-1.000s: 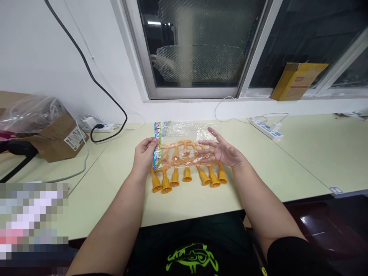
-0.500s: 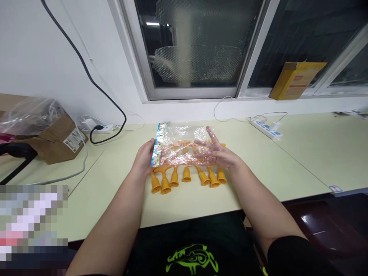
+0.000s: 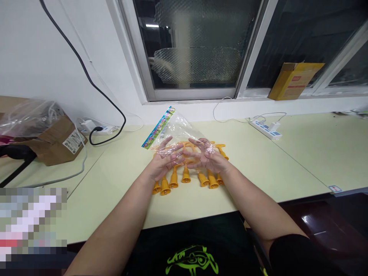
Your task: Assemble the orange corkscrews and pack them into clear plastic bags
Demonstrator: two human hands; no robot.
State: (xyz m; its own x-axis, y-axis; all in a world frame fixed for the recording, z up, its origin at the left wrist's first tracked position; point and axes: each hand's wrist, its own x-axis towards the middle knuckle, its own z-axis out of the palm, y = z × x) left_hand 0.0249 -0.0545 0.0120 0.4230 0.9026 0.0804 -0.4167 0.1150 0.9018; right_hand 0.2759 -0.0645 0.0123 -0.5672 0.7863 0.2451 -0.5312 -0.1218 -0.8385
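A clear plastic bag (image 3: 184, 125) with a colourful printed header strip (image 3: 158, 128) slants above the table, its strip toward the upper left. My left hand (image 3: 163, 163) is at the bag's lower edge with fingers spread. From the other side my right hand (image 3: 209, 159) reaches in, fingers stretched apart, with clear film lying over or around them. Whether either hand bears the bag's weight, I cannot tell. Under the hands lie several orange-yellow plastic pieces with bell-shaped ends (image 3: 186, 177); their upper parts are partly covered by the hands and film.
On the left stands an open cardboard box (image 3: 61, 143) with plastic wrap in it, near a black cable (image 3: 83, 63). Power strips lie by the wall, one at the right (image 3: 266, 129). A yellow carton (image 3: 296, 81) leans against the window.
The bag has turned, its header strip swinging from upright to slanting. My left hand has left the strip and moved right, its fingers now spread. My right hand has shifted slightly left.
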